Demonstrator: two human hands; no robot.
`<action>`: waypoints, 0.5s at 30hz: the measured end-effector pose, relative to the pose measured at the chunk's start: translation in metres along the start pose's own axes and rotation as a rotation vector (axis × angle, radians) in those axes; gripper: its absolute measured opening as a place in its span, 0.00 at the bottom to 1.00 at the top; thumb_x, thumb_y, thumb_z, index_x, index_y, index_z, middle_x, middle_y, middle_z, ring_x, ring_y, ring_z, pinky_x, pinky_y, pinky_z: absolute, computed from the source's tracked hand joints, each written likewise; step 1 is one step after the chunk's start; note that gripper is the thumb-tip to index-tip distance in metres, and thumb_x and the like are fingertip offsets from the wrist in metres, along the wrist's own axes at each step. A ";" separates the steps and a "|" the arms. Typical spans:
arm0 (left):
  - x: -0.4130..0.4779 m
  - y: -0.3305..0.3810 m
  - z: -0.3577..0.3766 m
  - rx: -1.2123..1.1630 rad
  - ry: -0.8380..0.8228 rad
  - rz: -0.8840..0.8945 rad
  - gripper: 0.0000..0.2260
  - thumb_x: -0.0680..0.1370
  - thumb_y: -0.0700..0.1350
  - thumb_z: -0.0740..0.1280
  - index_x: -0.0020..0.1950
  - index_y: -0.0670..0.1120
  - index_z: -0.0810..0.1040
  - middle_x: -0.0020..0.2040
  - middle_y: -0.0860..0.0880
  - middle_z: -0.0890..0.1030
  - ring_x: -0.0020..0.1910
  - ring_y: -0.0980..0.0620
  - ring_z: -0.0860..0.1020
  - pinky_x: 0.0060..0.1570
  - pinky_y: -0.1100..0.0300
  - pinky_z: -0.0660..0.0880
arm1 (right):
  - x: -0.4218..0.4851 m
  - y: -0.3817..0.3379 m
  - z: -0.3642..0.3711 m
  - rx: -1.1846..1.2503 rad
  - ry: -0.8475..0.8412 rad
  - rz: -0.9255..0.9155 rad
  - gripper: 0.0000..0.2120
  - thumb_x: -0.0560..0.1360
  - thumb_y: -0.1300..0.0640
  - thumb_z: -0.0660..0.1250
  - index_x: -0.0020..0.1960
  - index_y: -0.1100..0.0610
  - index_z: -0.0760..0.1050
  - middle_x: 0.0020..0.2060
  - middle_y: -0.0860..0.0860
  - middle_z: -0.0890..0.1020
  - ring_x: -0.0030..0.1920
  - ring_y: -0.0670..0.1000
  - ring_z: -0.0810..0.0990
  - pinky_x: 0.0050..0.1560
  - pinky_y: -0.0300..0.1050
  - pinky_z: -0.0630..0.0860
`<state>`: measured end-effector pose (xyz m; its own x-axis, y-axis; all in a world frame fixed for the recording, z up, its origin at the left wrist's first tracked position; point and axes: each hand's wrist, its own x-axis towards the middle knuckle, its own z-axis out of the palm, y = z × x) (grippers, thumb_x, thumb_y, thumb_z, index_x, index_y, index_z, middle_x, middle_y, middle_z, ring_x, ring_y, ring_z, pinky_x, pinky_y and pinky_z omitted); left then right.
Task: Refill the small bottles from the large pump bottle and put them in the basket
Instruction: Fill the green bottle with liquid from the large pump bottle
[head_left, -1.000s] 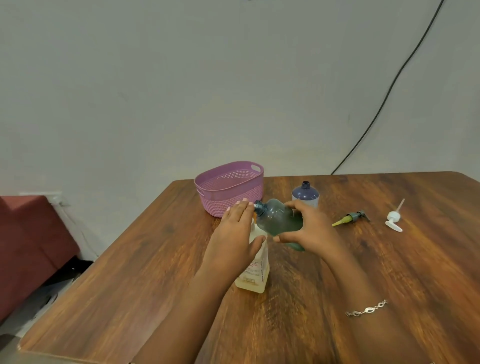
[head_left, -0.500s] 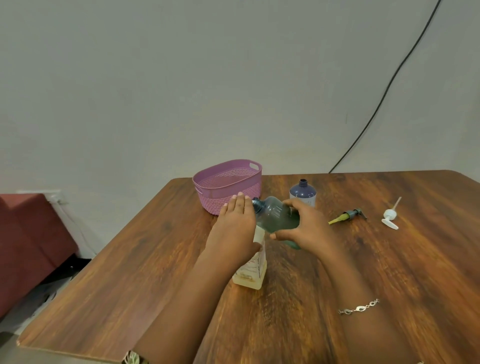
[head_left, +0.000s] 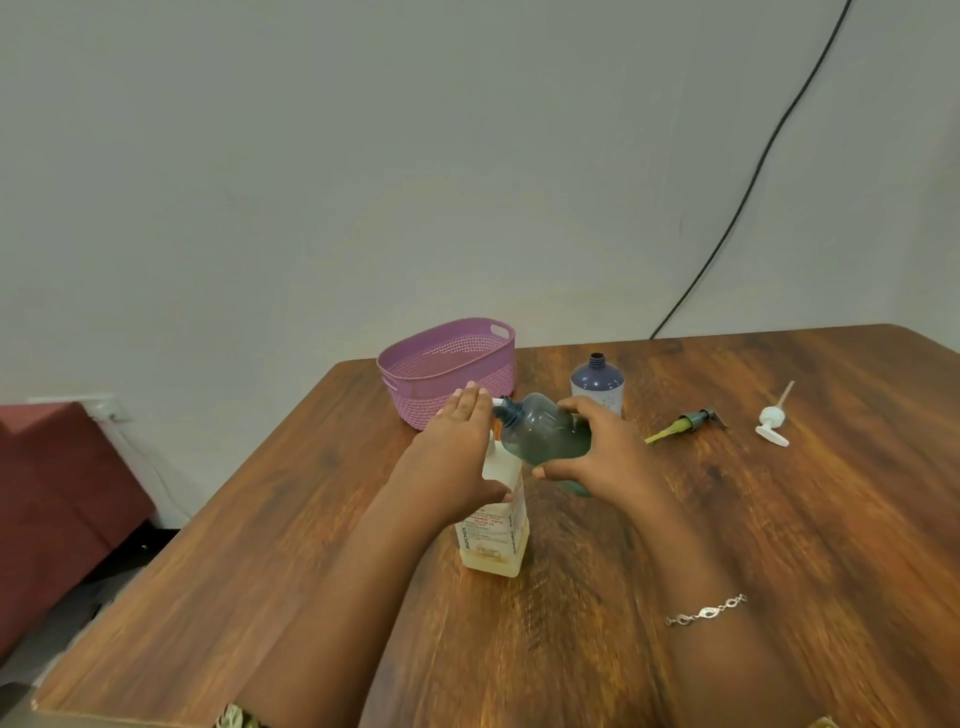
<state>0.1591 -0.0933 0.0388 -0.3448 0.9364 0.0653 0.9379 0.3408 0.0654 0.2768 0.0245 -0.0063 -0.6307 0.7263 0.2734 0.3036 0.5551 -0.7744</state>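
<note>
Teal plastic, probably light and squeezable, the small bottle (head_left: 540, 434) lies tilted in the right hand (head_left: 608, 457), fingers curled round its belly, neck at the nozzle (head_left: 497, 401) under the left hand (head_left: 457, 452), whose straight fingers press the large pump bottle (head_left: 493, 540). Hold mid-body, gently. The basket (head_left: 447, 364) stands beyond the left hand.

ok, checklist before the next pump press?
1. Right hand grips the teal bottle, tilted: ok.
2. Teal bottle's open neck at the pump spout: ok. Whether the spout is inside: cannot tell.
3. Left hand flat on top of the pump bottle, fingers straight: ok.
4. Pump bottle upright on the table: ok.
5. Fill level in the teal bottle: cannot tell.
6. Basket upright behind the hands: ok.
</note>
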 end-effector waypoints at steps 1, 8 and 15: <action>0.001 0.001 0.000 0.019 0.001 0.002 0.44 0.74 0.53 0.70 0.77 0.45 0.42 0.77 0.48 0.42 0.76 0.51 0.44 0.72 0.58 0.49 | 0.000 0.000 0.000 0.001 0.001 -0.001 0.30 0.63 0.56 0.78 0.62 0.52 0.70 0.49 0.44 0.71 0.49 0.44 0.70 0.42 0.36 0.68; 0.000 -0.003 0.003 0.058 -0.021 0.018 0.44 0.74 0.52 0.70 0.77 0.46 0.42 0.77 0.49 0.44 0.76 0.52 0.47 0.71 0.59 0.52 | -0.003 0.002 0.005 0.014 -0.007 0.004 0.31 0.63 0.54 0.78 0.62 0.51 0.70 0.48 0.43 0.71 0.48 0.44 0.70 0.36 0.31 0.63; 0.002 -0.005 0.000 -0.037 0.040 -0.004 0.41 0.75 0.54 0.68 0.77 0.48 0.45 0.77 0.51 0.45 0.76 0.53 0.46 0.71 0.57 0.52 | 0.001 0.004 -0.006 0.000 0.015 -0.004 0.32 0.62 0.56 0.78 0.62 0.52 0.70 0.49 0.45 0.71 0.49 0.45 0.70 0.39 0.31 0.67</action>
<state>0.1537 -0.0934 0.0391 -0.3506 0.9307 0.1046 0.9346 0.3406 0.1028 0.2817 0.0295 -0.0061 -0.6210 0.7303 0.2846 0.3013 0.5576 -0.7735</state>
